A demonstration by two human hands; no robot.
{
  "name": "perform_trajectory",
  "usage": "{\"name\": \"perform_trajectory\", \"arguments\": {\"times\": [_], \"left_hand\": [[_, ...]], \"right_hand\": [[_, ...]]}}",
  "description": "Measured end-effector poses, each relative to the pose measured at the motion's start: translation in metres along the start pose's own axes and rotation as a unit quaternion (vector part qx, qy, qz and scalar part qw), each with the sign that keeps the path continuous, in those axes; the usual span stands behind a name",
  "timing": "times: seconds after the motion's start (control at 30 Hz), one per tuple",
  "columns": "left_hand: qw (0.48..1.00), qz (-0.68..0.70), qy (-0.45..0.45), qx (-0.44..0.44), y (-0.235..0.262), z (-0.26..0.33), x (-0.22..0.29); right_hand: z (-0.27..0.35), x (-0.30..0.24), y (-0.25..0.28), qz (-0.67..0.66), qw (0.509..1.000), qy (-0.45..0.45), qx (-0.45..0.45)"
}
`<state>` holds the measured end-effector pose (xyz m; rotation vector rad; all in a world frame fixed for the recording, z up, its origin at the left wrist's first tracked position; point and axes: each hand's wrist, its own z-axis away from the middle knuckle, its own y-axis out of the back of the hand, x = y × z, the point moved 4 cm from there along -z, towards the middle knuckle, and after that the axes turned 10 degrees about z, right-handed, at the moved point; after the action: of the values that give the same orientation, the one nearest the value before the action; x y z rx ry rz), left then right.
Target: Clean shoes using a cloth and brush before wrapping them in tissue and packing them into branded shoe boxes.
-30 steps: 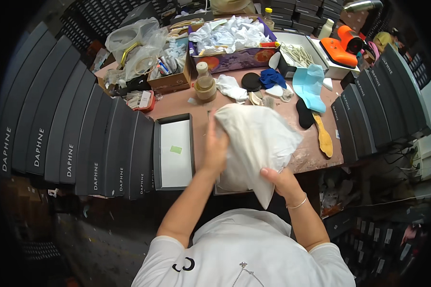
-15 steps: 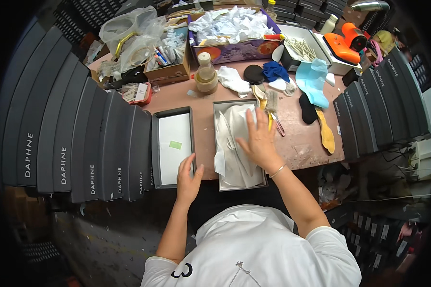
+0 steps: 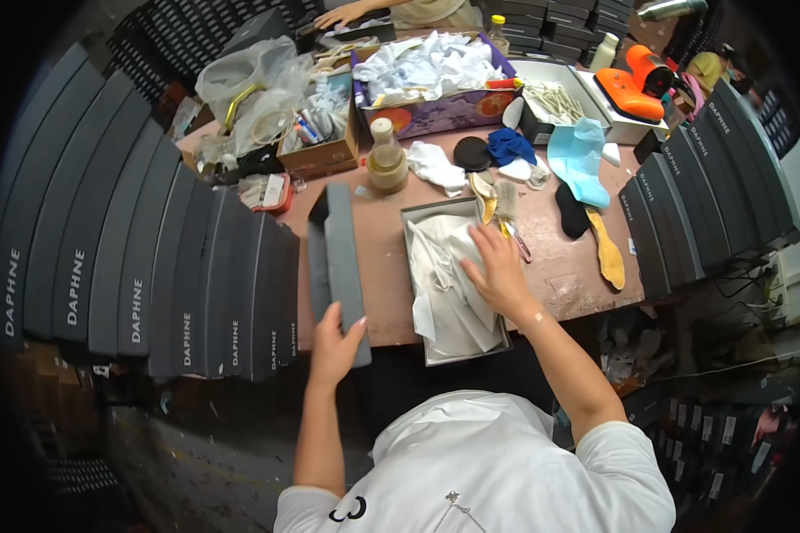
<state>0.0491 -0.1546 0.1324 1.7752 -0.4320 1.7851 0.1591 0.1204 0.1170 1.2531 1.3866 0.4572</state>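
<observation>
A dark grey shoebox lid (image 3: pixel 347 258) stands tilted up on its long side, and my left hand (image 3: pixel 332 354) grips its near end between thumb and fingers. To its right lies the open shoebox (image 3: pixel 438 210), filled with an off-white cloth or paper wrapping (image 3: pixel 444 298) with a thin cord on top. My right hand (image 3: pixel 501 277) rests over the right part of the wrapping, fingers stretched out and holding nothing. What lies under the wrapping is hidden.
Stacked shoeboxes (image 3: pixel 204 284) wall the left side, and more shoeboxes (image 3: pixel 716 186) stand at right. Behind are a glue bottle (image 3: pixel 387 160), a purple carton of crumpled paper (image 3: pixel 458 115), a brush (image 3: pixel 506 200), a blue mask (image 3: pixel 580 160) and an orange tool (image 3: pixel 629 93). Another person's hand (image 3: pixel 345 14) shows at the far edge.
My left hand has taken hold of the lid and tipped it from lying flat onto its side. My right hand still lies over the wrapping. Another person's arm has come in at the back.
</observation>
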Motion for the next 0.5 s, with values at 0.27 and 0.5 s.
{"name": "perform_trajectory", "arguments": {"times": [0.27, 0.5], "left_hand": [[0.995, 0.038, -0.048, -0.078, -0.087, 0.008, -0.013], [0.965, 0.226, 0.119, -0.059, -0.092, -0.04, -0.075]], "right_hand": [[0.061, 0.037, 0.037, -0.257, 0.942, -0.21, -0.052], [0.044, 0.039, -0.02, -0.118, 0.956, -0.239, -0.118]]}}
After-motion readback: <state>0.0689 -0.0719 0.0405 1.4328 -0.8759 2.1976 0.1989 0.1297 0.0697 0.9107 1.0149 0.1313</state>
